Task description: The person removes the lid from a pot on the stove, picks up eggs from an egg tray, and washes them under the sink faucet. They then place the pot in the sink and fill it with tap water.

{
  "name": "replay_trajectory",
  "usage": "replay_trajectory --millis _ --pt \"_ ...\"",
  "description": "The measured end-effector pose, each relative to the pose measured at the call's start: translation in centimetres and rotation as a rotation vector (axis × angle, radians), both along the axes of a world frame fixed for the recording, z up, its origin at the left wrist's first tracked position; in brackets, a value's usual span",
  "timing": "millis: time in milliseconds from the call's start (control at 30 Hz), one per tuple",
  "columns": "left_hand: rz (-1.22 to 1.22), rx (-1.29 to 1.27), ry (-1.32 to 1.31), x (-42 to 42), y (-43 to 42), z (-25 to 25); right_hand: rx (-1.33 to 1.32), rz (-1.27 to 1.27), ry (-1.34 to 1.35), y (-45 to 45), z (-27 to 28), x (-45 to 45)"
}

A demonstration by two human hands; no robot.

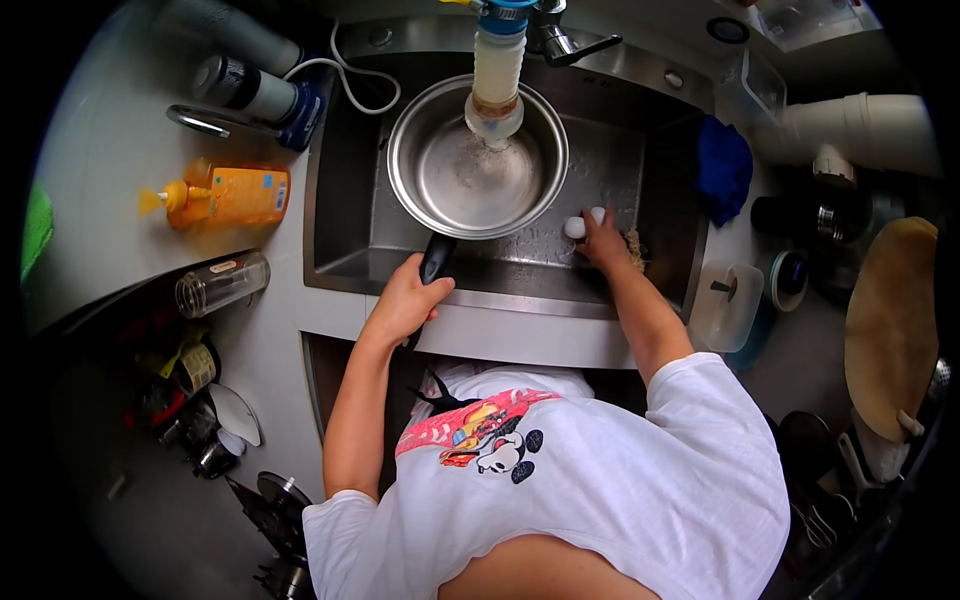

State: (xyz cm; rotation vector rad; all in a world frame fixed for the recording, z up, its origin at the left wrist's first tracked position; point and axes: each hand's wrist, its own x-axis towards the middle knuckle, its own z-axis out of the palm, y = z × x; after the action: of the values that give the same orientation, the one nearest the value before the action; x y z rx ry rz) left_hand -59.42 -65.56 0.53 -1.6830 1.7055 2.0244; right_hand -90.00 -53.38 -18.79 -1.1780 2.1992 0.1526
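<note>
My left hand is closed around the black handle of a steel saucepan, which is over the left part of the sink. The pan's open top lies under a ribbed white faucet hose. Down in the right part of the sink, my right hand has its fingers around two white eggs. Part of the eggs is hidden by the fingers. Beside that wrist is a tan, stringy scrubber.
On the left counter are an orange dish soap bottle, a clear glass jar and a dark-capped bottle. A blue cloth hangs at the sink's right edge, near a clear plastic container. The faucet lever is behind the pan.
</note>
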Motion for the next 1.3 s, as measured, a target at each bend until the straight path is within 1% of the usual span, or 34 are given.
replay_trajectory --millis 133,267,333,467,533,567,600,633,700,733,767,833,867,933,967,1033,1167,1233,1300 --pt "0.016 -0.001 0.004 -0.1 0.2 -0.2 0.024 0.022 0.029 -0.3 1.3 -0.1" --pt "0.032 0.006 0.027 0.1 0.4 -0.9 0.012 0.059 0.034 0.1 1.0 -0.8" --pt "0.038 0.011 0.035 0.0 0.4 -0.9 0.047 0.066 0.03 0.0 1.3 -1.0" --pt "0.037 0.026 0.02 -0.1 0.4 -0.6 0.03 0.036 0.065 -1.2 4.0 -0.8" --pt "0.039 0.036 0.021 -0.2 0.3 -0.5 -0.231 0.073 0.152 -2.8 4.4 -2.0" --pt "0.03 0.032 0.023 -0.1 0.3 -0.6 -0.576 0.125 0.229 -4.3 6.0 -2.4" --pt "0.023 0.027 0.024 0.1 0.1 -0.7 -0.923 0.178 0.301 -6.4 9.3 -2.6" --pt "0.027 0.027 0.022 0.1 0.0 -0.8 -1.141 0.229 0.354 -9.0 14.2 -2.3" --pt "-0.008 0.009 -0.018 0.1 -0.1 -0.8 -1.306 0.288 0.535 -13.3 19.5 -2.9" --pt "-0.007 0.006 -0.019 0.3 -0.1 -0.9 -1.304 0.32 0.565 -15.2 20.9 -3.5" --pt "0.003 -0.001 -0.001 0.3 0.0 -1.0 -1.31 0.32 0.566 -16.8 21.1 -4.1" --pt "0.014 -0.008 0.02 0.3 -0.1 -1.0 -1.04 0.46 0.722 -18.9 21.3 -5.2" --pt "0.004 -0.004 0.022 0.2 -0.1 -0.9 -1.041 0.461 0.723 -19.1 21.3 -5.3" --pt "-0.004 -0.003 0.025 0.2 -0.2 -0.6 -0.613 0.413 0.513 -19.2 21.3 -5.4" --pt "-0.012 0.001 0.024 0.1 -0.2 -0.4 -0.614 0.415 0.512 -19.1 21.2 -5.4" --pt "-0.016 0.004 0.023 0.1 -0.2 -0.3 -0.801 0.382 0.485 -18.8 20.8 -5.4" --pt "-0.023 -0.022 0.025 0.1 -0.2 -0.2 -0.763 0.371 0.491 -19.0 20.5 -5.5" --pt "-0.022 -0.026 0.024 0.1 -0.2 -0.2 -0.677 0.379 0.47 -18.6 20.5 -5.2" --pt "-0.013 -0.026 0.028 0.1 -0.2 0.0 -0.72 0.373 0.477 -18.1 19.9 -5.0"
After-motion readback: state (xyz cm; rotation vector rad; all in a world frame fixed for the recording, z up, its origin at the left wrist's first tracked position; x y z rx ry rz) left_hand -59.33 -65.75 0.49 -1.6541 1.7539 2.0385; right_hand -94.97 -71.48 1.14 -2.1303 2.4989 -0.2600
